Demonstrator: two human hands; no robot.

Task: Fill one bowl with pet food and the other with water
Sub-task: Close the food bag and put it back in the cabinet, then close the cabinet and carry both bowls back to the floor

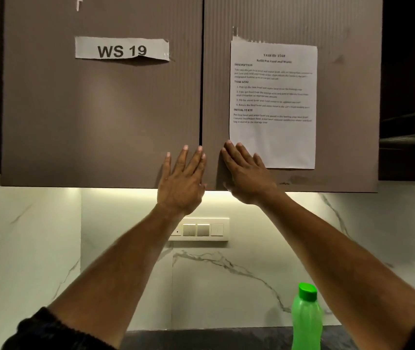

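Bowls for pet food and water do not show in this view; what shows is a wall cupboard with two hands laid on it. Two brown, finely ribbed cupboard doors fill the upper half — the left door (100, 109) and the right door (347, 97) — meeting at a dark vertical seam in the middle.

A person's left hand (182, 180) lies flat against the lower inner corner of the left door, fingers straight and slightly spread, gripping nothing. The right hand (245, 174) lies flat on the lower inner corner of the right door, just across the seam, fingers straight too and holding nothing; its fingertips touch or overlap the bottom left corner of a white printed task sheet (273, 104) stuck to that door. The two hands are near each other but apart.

A torn white paper label reading "WS 19" (121, 49) is stuck high on the left door. Below the cupboard, a lit strip glows along a white marble-patterned wall (226, 274), where a cream switch plate (201, 229) sits between the two bare forearms. Dark sleeve cuffs show at the bottom corners.

A bright green plastic bottle with a green cap (306, 319) stands upright at the lower right — on a dark countertop (201, 339), just beside the right forearm.
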